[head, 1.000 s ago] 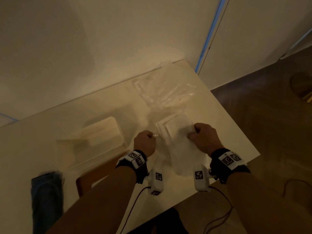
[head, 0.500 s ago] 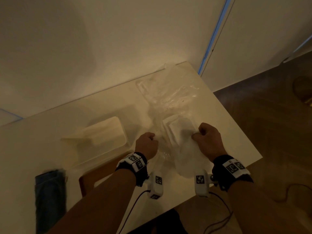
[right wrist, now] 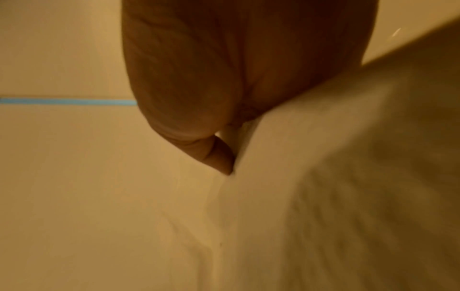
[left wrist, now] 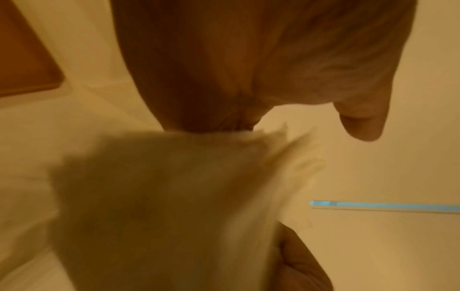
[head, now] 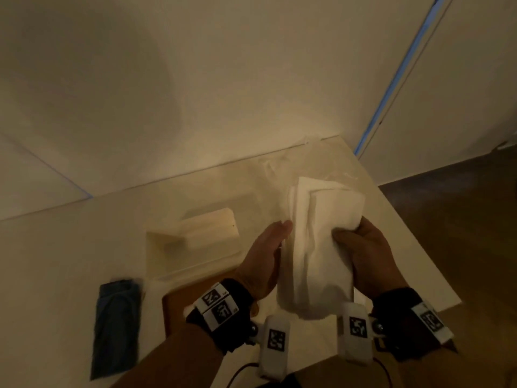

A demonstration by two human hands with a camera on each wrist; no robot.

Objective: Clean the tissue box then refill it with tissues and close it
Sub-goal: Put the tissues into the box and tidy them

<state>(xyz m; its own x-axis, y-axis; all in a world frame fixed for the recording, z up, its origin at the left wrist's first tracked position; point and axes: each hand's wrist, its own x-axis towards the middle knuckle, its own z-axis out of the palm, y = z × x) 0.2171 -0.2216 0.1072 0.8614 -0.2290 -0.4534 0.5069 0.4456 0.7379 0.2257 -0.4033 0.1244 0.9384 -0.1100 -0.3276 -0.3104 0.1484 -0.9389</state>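
Observation:
A thick stack of white tissues [head: 316, 242] is held up above the table between both hands. My left hand [head: 265, 256] holds its left side, thumb up along the edge and fingers hidden under the stack. From the right, my right hand [head: 366, 256] grips it with the thumb pressed on top. The cream tissue box [head: 195, 242] stands open to the left of the hands. In the left wrist view the stack [left wrist: 161, 196] covers the fingers of the left hand [left wrist: 224, 69]. In the right wrist view the right hand [right wrist: 199, 78] presses a finger into the stack [right wrist: 348, 177].
A crumpled clear plastic wrapper [head: 282, 169] lies at the table's far right corner. Near the table's front left edge lies a folded blue cloth [head: 117, 326]. A brown wooden panel [head: 176, 306] shows just in front of the box. The white table [head: 70, 247] meets a wall behind, and dark floor lies to the right.
The tissue stack lay on the table in its clear wrapper with both hands on it. Now it is out of the wrapper and raised between both hands.

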